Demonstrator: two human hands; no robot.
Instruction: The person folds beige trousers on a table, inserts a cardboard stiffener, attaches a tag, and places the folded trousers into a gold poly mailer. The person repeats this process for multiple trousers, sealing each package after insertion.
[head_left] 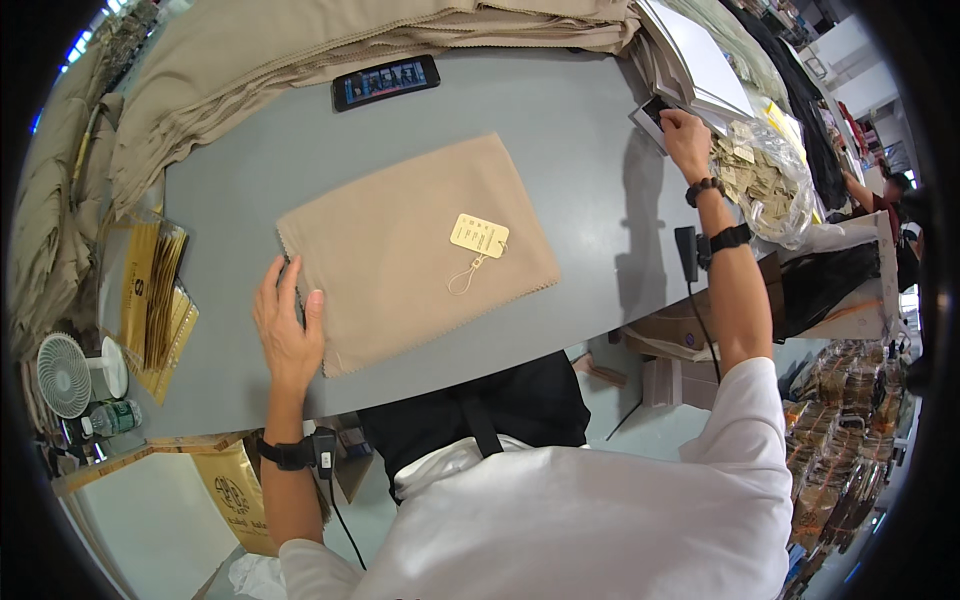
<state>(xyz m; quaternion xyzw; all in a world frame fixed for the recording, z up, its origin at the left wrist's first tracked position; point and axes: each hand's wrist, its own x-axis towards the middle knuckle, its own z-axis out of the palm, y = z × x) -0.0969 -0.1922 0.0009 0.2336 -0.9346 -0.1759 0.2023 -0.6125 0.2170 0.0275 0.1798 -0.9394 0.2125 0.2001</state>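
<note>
Tan cloth, folded into a flat rectangle (415,250), lies in the middle of the grey bench (590,170), turned a little so its long edges run slantwise. A pale yellow paper tag (479,235) sits on top of the folded cloth, right of its centre, with a thin looped string (465,277) trailing below it. The left hand (289,327) rests open and flat at the cloth's lower left corner, fingers spread on the bench beside the edge and the thumb pressing on the fabric itself; it grips nothing. A black band with a small device and a cable is strapped to that wrist.

The right hand (686,138) is stretched out to the far right of the bench, well apart from the cloth, its fingers closed on a small dark card (652,112) at the foot of a stack of white sheets (700,65). A clear bag of pale tags (765,180) lies just beside that wrist. A dark phone with a lit screen (386,81) lies at the far edge of the bench, touching a heap of the same tan fabric (300,40). Gold packaging bags (155,300) stand at the left edge, and a small white fan (63,375) sits below them
</note>
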